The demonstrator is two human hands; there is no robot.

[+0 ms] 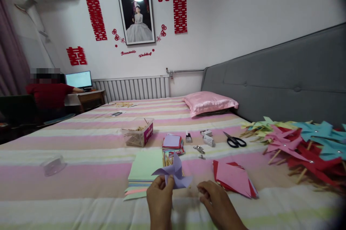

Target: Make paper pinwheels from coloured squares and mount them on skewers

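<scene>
The left hand (pixel 161 191), bottom centre, pinches a purple pinwheel (pixel 177 172), likely keeping folds gathered; the right hand (pixel 215 195) curls narrow, contents unclear.

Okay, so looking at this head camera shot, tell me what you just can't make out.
All in the head view:
- Bare right hand: whether it pinches anything, hidden by its own curled grip.
- Thin tan wooden sticks: how many, partly hidden by the purple paper pinwheel in the bare left hand.
- Multicoloured paper pinwheel pile: full extent, cut off by the right edge.
- Pale rectangular computer screen: its contents, too small.
</scene>
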